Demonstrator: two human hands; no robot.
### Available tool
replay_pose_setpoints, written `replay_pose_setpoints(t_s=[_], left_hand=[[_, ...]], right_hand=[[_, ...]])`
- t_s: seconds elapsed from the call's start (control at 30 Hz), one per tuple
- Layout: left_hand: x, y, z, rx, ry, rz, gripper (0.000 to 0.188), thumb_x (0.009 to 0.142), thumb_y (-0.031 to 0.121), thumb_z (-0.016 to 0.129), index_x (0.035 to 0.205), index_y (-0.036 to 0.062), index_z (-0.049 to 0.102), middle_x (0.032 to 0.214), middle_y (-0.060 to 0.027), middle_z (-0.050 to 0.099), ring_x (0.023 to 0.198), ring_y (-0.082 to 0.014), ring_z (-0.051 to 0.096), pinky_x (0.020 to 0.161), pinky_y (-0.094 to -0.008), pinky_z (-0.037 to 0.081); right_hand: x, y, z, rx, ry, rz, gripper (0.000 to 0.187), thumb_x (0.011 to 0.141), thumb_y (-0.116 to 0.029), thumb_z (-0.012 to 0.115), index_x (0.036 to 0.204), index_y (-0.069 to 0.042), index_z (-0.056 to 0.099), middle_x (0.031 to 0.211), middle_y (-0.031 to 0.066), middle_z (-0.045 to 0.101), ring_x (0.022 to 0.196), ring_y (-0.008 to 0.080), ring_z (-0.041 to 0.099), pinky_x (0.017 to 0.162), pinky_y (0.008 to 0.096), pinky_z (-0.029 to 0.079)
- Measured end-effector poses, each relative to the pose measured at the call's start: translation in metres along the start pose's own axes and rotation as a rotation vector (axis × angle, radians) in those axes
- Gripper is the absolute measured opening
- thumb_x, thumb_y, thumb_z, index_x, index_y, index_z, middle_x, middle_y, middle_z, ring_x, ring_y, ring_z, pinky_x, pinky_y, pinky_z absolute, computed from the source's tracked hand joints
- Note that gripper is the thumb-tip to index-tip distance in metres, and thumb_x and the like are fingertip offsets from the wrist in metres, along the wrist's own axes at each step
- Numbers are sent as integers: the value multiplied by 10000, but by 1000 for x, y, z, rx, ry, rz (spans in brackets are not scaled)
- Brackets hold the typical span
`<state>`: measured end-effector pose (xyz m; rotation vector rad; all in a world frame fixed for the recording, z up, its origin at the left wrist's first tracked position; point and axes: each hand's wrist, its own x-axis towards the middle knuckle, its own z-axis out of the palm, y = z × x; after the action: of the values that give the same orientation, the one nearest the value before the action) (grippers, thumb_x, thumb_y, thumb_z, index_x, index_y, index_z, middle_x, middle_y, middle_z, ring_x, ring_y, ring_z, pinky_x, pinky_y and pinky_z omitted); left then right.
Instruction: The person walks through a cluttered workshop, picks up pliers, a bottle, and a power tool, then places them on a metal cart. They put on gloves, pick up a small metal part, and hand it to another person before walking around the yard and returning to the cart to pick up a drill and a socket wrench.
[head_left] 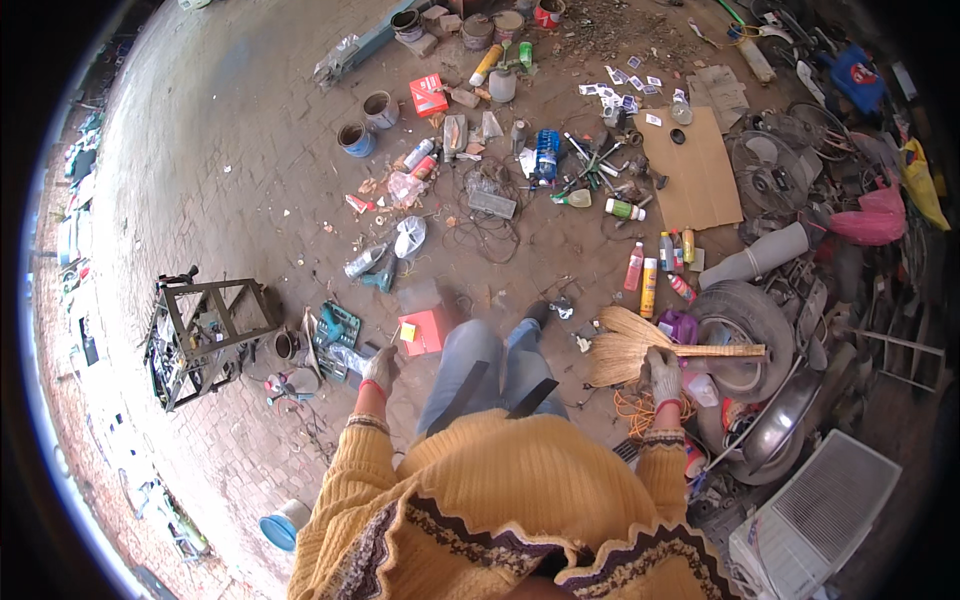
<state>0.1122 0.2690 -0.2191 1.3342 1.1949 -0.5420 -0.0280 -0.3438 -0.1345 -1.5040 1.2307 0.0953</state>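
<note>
My right hand (662, 374), in a pale glove, is closed around the neck of a straw broom (625, 347). The broom lies sideways: its fanned bristles point left, and its short handle extends right over an old tyre (745, 315). My left hand (379, 367), gloved too, hangs low beside a red box (425, 331) with a yellow label. Its fingers are too small to make out clearly. Left of that hand sits an open green tool case (337, 328) with a teal power tool in it.
A black metal frame (215, 335) stands at the left. Bottles (649, 287), a flat cardboard sheet (700, 170), a white appliance casing (815, 510) and scrap parts crowd the right. Ahead lie loose tools, a blue battery-like pack (546, 155), buckets (356, 140) and scattered cards (612, 97).
</note>
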Motion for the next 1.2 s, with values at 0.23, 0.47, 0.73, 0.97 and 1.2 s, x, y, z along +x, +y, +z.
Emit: replay_pose_setpoints(t_s=[0.23, 0.47, 0.73, 0.97, 1.2], left_hand=[[-43, 48, 80, -136, -89, 83, 149, 885, 204, 715, 797, 101, 651, 656, 45, 549, 541, -100, 491, 506, -243, 380], [18, 73, 132, -234, -149, -111, 101, 889, 168, 679, 844, 78, 669, 662, 22, 586, 524, -137, 527, 490, -260, 414], [95, 122, 271, 17, -145, 29, 209, 942, 200, 636, 1071, 41, 678, 850, -2, 627, 710, -106, 569, 639, -248, 472], [124, 84, 386, 50, -449, -93, 379, 1017, 238, 477, 1312, 27, 586, 1244, -98, 628, 1103, -181, 607, 954, -288, 479], [210, -11, 497, -527, -549, -279, 335, 1002, 79, 493, 1330, 45, 557, 1271, -91, 620, 1124, -208, 626, 964, -334, 519]], right_hand=[[82, -97, 59, -67, -182, -59, 329, 901, -249, 698, 1096, 9, 640, 797, 44, 646, 599, 117, 593, 525, 262, 489], [142, -105, 101, -295, -86, -87, 329, 891, -258, 703, 1058, 19, 649, 775, 51, 645, 582, 123, 594, 509, 269, 488], [217, -178, 159, -465, -192, 70, 377, 897, -341, 667, 1089, -17, 655, 860, 128, 710, 746, 225, 679, 692, 342, 524], [394, -164, 298, -612, -430, -267, 388, 915, -404, 644, 1111, -70, 662, 896, 192, 702, 877, 311, 692, 764, 391, 530], [612, -64, 465, -1403, -568, -245, 668, 877, -563, 569, 1293, -41, 552, 1182, 269, 639, 1141, 417, 597, 973, 490, 473]])
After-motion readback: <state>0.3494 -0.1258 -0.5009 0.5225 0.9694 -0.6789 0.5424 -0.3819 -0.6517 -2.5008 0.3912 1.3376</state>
